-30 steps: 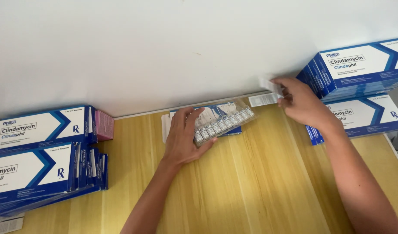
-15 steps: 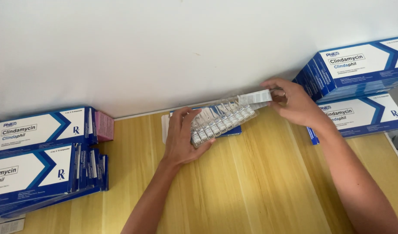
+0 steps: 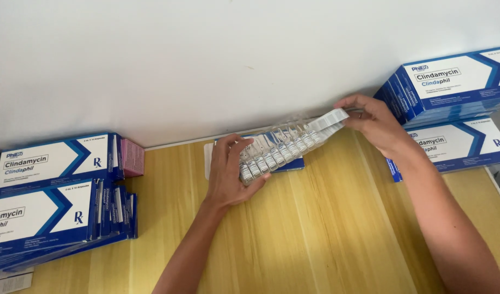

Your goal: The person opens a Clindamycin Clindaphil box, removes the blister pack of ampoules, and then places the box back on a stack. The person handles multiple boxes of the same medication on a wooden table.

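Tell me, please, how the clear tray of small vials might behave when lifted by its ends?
The tray of vials looks thin and clear, so it may flex between the left hand and right hand. The vials look like glass, probably fragile. Its glossy plastic may be slippery.

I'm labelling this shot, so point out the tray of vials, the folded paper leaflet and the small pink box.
tray of vials [image 3: 277, 152], head view, middle vials
folded paper leaflet [image 3: 332, 117], head view, flat face
small pink box [image 3: 132, 158], head view, side face

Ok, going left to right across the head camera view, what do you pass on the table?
Stacks of blue and white boxes → pink box → left hand → clear tray of vials → right hand → stacked blue and white boxes.
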